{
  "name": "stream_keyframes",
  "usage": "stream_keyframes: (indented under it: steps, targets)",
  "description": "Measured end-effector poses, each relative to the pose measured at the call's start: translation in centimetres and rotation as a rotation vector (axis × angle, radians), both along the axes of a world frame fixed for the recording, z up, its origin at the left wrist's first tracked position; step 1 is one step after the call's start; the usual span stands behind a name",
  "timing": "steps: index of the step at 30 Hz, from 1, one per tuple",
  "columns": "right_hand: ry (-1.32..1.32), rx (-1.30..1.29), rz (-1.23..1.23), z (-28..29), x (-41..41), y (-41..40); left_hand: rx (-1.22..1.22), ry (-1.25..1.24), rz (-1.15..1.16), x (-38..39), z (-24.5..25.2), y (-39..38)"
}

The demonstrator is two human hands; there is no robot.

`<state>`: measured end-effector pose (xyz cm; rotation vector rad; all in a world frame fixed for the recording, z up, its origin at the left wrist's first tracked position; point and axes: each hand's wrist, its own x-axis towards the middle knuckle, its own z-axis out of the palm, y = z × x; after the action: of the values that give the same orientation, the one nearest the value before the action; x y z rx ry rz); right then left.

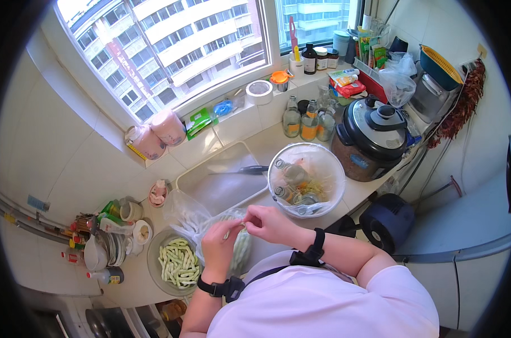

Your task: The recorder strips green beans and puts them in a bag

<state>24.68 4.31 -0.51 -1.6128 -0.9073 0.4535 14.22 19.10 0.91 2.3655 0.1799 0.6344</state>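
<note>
My left hand (218, 243) and my right hand (266, 223) meet at the fingertips above the counter. Both pinch a small pale piece that looks like a green bean, mostly hidden by the fingers. Under and behind my left hand lies a clear plastic bag (241, 247) with whole green beans inside. To its left, a glass bowl (154, 270) holds many snapped green bean pieces (179, 263). Beyond my right hand stands a round bin (342, 179) lined with a plastic bag, containing glass bottles (295, 174) and bean trimmings (312, 190).
A shallow tray (196, 186) with a black-handled knife (253, 169) lies behind the bag. An electric pressure cooker (371, 139) and several glass bottles (309, 122) stand at the back right. Plates (115, 249), a white ladle (95, 253) and condiment bottles (107, 275) crowd the left.
</note>
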Motion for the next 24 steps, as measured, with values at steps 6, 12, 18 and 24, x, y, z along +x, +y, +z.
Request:
stream_keyframes:
  steps: [6,12,18,24]
  targets:
    - [0.296,0.050,-0.028,0.4,1.1,-0.5,-0.525,-0.089,0.021,0.3,-2.3,0.5]
    - [0.005,0.159,-0.612,2.0,8.1,-12.8,-0.858,-0.581,0.460,-3.3,-0.3,9.2]
    - [-0.020,-0.095,-0.617,2.7,10.1,-16.1,-0.872,-0.678,0.560,-6.9,-1.2,12.9]
    - [-0.448,-0.285,-0.417,4.0,6.0,-7.1,-0.970,-0.674,0.508,-8.5,-0.8,11.7]
